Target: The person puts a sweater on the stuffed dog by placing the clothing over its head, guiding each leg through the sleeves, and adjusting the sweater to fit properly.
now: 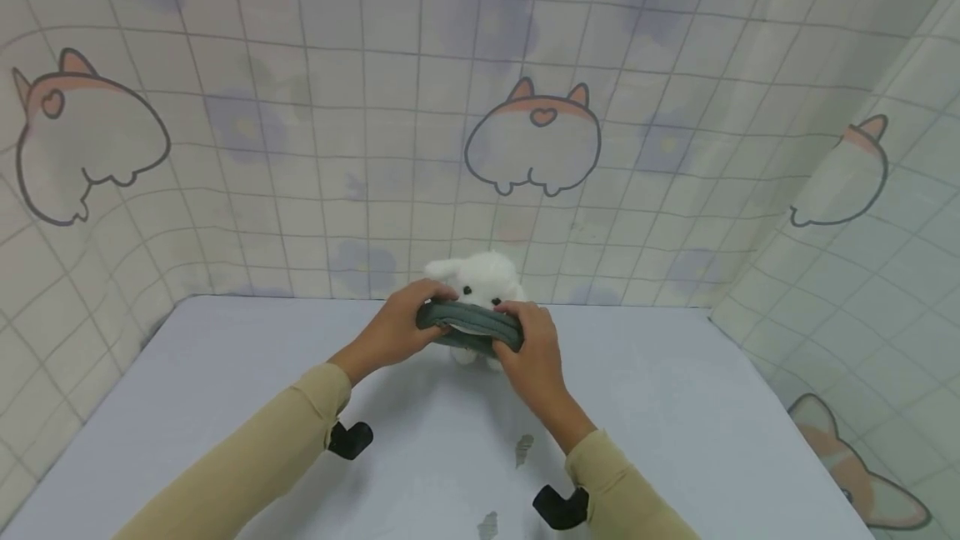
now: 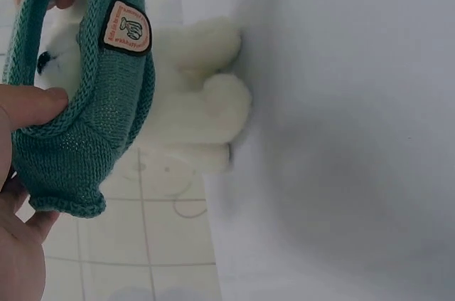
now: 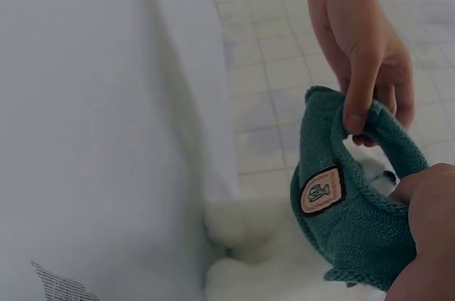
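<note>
Knitted garment (image 2: 117, 112), green; pink patch (image 2: 128, 27), its lettering too small to read surely. Left hand (image 1: 401, 323) and right hand (image 1: 536, 357) pinch opposite ends, before white plush toy (image 1: 487, 273) on surface (image 1: 637, 407).

A pink patch (image 2: 127, 27) on the green knit (image 2: 114, 112), between the left grip (image 1: 397, 325) and the right grip (image 1: 534, 348), carries small lettering above and below a line drawing. The lower line seems to start "withhapp"; the rest is too small to read. On the worktop (image 3: 85, 116), nearer the person than both grips, a grey mark (image 3: 62, 285) shows fine, unreadable rows.
</note>
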Tool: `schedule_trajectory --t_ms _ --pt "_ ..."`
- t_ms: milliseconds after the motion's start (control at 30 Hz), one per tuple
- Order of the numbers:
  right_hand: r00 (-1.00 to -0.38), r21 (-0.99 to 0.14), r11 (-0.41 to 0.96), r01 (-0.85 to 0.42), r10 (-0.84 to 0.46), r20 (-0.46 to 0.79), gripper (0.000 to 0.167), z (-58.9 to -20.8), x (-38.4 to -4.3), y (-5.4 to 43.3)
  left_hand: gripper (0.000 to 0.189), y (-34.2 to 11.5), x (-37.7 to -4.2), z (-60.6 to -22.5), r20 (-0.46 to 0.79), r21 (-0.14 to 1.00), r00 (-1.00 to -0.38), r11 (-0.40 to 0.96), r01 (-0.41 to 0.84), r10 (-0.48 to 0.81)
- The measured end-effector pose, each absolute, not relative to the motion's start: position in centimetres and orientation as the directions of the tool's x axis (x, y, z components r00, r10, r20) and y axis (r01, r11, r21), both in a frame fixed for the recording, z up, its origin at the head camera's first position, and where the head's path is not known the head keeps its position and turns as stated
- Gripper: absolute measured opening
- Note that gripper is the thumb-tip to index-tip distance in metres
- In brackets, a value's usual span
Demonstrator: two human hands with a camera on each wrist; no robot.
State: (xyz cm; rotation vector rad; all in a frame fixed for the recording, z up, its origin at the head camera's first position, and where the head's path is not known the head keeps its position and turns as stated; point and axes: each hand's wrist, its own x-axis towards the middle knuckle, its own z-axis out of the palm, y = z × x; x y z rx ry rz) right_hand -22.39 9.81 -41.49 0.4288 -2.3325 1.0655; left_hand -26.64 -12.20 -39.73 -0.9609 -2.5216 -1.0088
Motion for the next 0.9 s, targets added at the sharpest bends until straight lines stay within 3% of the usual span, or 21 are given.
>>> schedule_trajectory --t_ms 433,667,900 --pt "-0.742 -0.506 0.694 -0.513 -0.062 0.667 0.047 -41.4 -24.1 10.2 0.045 -11.1 -27.4 -38.7 0.466 0.383 -0.741 0.644 0.662 0.483" --pt "-0.716 -0.45 0.689 -0.569 -0.146 0.682 0.07 -41.2 -25.0 10.7 0.047 -10.9 -28.0 -38.5 0.528 0.278 -0.685 0.661 0.697 0.501" --pt "-0.714 -0.398 0.688 -0.607 -0.252 0.653 0.084 -40.5 -25.7 11.0 0.07 -10.8 -28.8 -38.3 0.547 0.203 -0.651 0.671 0.713 0.527"
